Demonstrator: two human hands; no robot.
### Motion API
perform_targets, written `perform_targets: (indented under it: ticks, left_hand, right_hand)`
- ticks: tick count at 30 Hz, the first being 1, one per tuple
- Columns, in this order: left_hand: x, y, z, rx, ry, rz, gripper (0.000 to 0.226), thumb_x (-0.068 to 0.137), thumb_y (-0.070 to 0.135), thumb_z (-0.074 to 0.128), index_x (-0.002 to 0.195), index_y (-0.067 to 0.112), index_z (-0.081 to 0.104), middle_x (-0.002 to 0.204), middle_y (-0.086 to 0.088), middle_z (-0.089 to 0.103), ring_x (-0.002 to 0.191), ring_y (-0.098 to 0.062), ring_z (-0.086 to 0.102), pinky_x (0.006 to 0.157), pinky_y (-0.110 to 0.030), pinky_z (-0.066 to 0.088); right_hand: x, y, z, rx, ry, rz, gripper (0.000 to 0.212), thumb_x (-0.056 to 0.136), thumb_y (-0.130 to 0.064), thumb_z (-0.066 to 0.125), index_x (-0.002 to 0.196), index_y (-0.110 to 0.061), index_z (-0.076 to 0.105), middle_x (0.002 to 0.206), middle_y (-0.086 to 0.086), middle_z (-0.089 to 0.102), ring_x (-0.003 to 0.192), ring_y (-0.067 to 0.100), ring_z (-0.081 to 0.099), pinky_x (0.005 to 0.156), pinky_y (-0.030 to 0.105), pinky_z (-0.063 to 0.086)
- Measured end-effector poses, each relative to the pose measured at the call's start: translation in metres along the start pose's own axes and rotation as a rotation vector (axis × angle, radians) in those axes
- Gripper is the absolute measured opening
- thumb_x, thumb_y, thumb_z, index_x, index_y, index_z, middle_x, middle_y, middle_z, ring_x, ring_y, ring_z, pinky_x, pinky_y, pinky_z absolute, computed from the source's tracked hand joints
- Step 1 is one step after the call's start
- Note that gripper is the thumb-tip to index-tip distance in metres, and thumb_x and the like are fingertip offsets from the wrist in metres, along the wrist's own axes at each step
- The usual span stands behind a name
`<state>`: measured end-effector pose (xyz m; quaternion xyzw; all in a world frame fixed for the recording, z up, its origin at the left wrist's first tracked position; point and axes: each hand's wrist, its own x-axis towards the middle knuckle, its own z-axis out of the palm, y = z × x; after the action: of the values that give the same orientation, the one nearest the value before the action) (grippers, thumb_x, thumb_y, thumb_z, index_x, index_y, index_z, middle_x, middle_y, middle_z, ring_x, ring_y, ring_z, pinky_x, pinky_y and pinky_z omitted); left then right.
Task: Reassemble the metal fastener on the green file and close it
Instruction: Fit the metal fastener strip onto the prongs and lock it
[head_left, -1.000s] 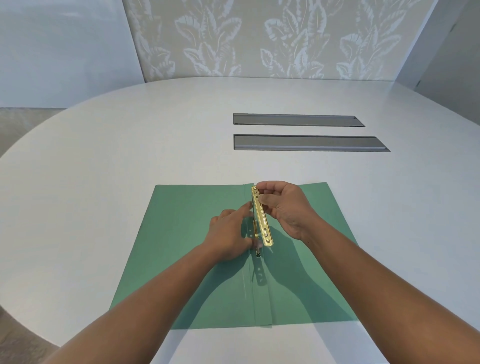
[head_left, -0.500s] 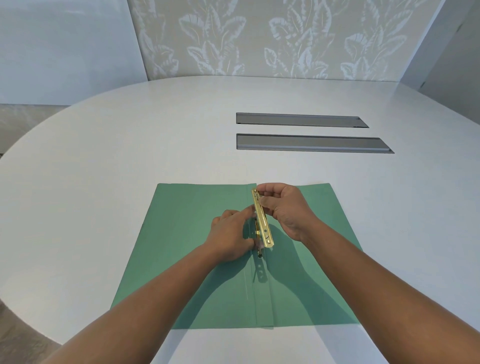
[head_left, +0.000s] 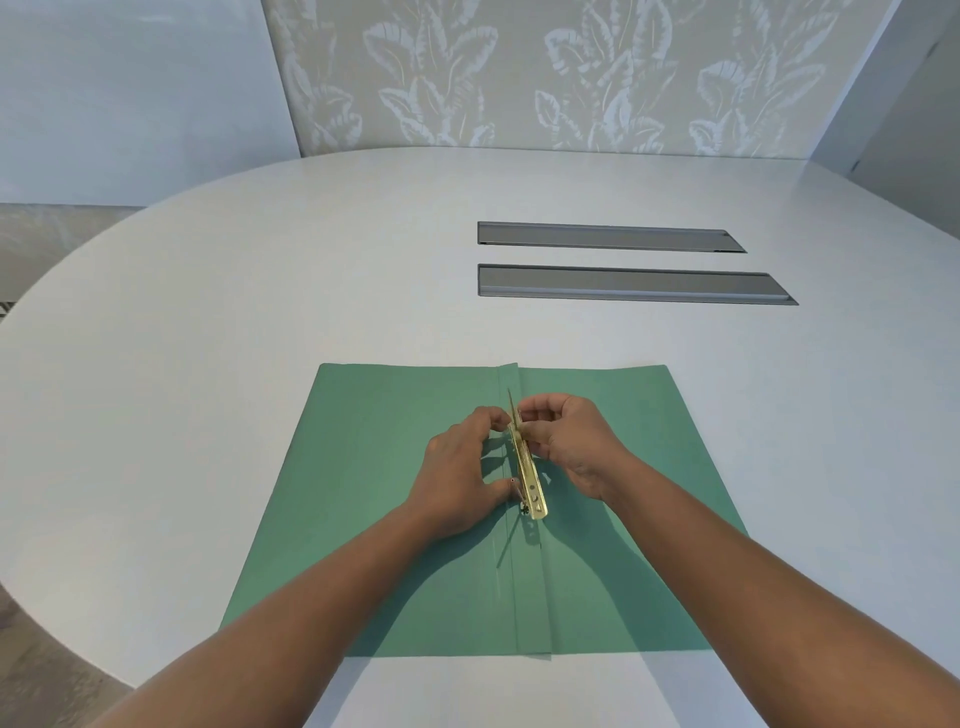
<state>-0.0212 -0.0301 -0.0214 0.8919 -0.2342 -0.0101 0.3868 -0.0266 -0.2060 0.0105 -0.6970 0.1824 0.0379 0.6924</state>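
Right hand (head_left: 569, 441) pinching brass fastener bar (head_left: 529, 470); left hand (head_left: 457, 467) pinching prong over open green file (head_left: 374, 499).

White table (head_left: 208, 364) bare all round the open green file (head_left: 389, 493). Two recessed grey slots (head_left: 623, 283) beyond it. Both hands crowd the spine.

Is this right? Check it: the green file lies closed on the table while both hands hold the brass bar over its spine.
Wrong in one respect: the head view shows the file lying open, not closed. Both hands, left and right, hold the bar over its spine.
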Motion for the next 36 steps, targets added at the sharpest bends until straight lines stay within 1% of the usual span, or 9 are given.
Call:
perform_targets:
  ticks: [4, 8, 13, 17, 25, 27, 31, 33, 36]
  left_hand:
    - [0.001, -0.001, 0.001, 0.040, -0.011, 0.041, 0.071, 0.069, 0.049, 0.082, 0.130, 0.038, 0.048, 0.124, 0.017, 0.061, 0.113, -0.014, 0.055, 0.102, -0.038, 0.039]
    - [0.002, -0.003, 0.002, 0.118, -0.048, 0.062, 0.067, 0.073, 0.059, 0.067, 0.135, 0.037, 0.053, 0.134, 0.013, 0.060, 0.124, -0.016, 0.052, 0.106, -0.040, 0.036]
    - [0.002, -0.006, 0.004, 0.182, -0.075, 0.091, 0.064, 0.078, 0.062, 0.061, 0.136, 0.038, 0.056, 0.136, 0.013, 0.057, 0.127, -0.015, 0.048, 0.110, -0.043, 0.034]
    - [0.001, -0.006, 0.003, 0.163, -0.065, 0.098, 0.066, 0.075, 0.067, 0.053, 0.133, 0.037, 0.063, 0.131, 0.013, 0.058, 0.124, -0.014, 0.049, 0.110, -0.042, 0.033]
    - [0.002, -0.001, -0.011, 0.071, -0.222, 0.047, 0.055, 0.087, 0.039, 0.064, 0.142, 0.035, 0.054, 0.139, 0.007, 0.053, 0.133, -0.017, 0.041, 0.114, -0.043, 0.028]
    - [0.002, 0.000, -0.021, 0.008, -0.271, 0.032, 0.055, 0.077, 0.032, 0.061, 0.131, 0.036, 0.058, 0.131, 0.009, 0.055, 0.126, -0.016, 0.044, 0.107, -0.041, 0.036]
    - [-0.002, 0.001, -0.035, -0.218, -0.466, -0.021, 0.036, 0.073, 0.018, 0.076, 0.099, 0.040, 0.064, 0.099, 0.010, 0.069, 0.089, -0.005, 0.068, 0.076, -0.024, 0.053]
    - [-0.003, 0.005, -0.037, -0.268, -0.515, 0.003, 0.030, 0.073, 0.025, 0.086, 0.095, 0.036, 0.069, 0.097, 0.011, 0.075, 0.087, -0.007, 0.073, 0.078, -0.024, 0.058]
    - [-0.003, 0.014, -0.032, -0.346, -0.463, 0.060, 0.016, 0.078, 0.030, 0.086, 0.090, 0.030, 0.076, 0.092, 0.010, 0.078, 0.088, -0.007, 0.073, 0.084, -0.025, 0.057]
  right_hand:
    - [-0.004, 0.003, -0.002, -0.085, 0.040, -0.013, 0.023, 0.087, 0.000, 0.075, 0.106, -0.009, 0.067, 0.107, 0.013, 0.066, 0.095, 0.023, 0.069, 0.080, 0.037, 0.064]
    - [-0.013, 0.000, -0.010, -0.304, -0.031, 0.028, 0.024, 0.088, -0.009, 0.074, 0.107, -0.018, 0.063, 0.097, 0.008, 0.061, 0.086, 0.020, 0.068, 0.072, 0.037, 0.065]
    - [-0.031, -0.009, -0.016, -0.454, -0.281, 0.198, 0.049, 0.086, -0.011, 0.069, 0.128, -0.024, 0.046, 0.063, 0.000, 0.071, 0.056, 0.015, 0.060, 0.054, 0.027, 0.058]
    - [-0.039, -0.012, -0.016, -0.400, -0.340, 0.234, 0.063, 0.087, -0.015, 0.077, 0.132, -0.032, 0.037, 0.066, 0.006, 0.070, 0.052, 0.014, 0.057, 0.050, 0.024, 0.055]
    - [-0.040, -0.012, -0.021, -0.392, -0.311, 0.191, 0.063, 0.084, -0.009, 0.074, 0.135, -0.027, 0.042, 0.063, 0.000, 0.069, 0.055, 0.015, 0.063, 0.051, 0.025, 0.052]
    - [-0.039, -0.012, -0.023, -0.386, -0.292, 0.204, 0.056, 0.085, -0.009, 0.070, 0.132, -0.027, 0.046, 0.061, -0.001, 0.069, 0.055, 0.014, 0.064, 0.051, 0.027, 0.053]
    - [-0.039, -0.015, -0.027, -0.316, -0.262, 0.224, 0.038, 0.090, -0.008, 0.063, 0.124, -0.024, 0.054, 0.057, 0.001, 0.069, 0.048, 0.013, 0.061, 0.046, 0.025, 0.050]
    - [-0.039, -0.016, -0.029, -0.281, -0.245, 0.221, 0.033, 0.091, -0.006, 0.062, 0.120, -0.020, 0.058, 0.059, 0.005, 0.069, 0.047, 0.015, 0.059, 0.044, 0.025, 0.049]
    - [-0.039, -0.018, -0.032, -0.220, -0.227, 0.215, 0.032, 0.089, -0.003, 0.062, 0.118, -0.014, 0.061, 0.065, 0.009, 0.067, 0.047, 0.015, 0.056, 0.044, 0.024, 0.048]
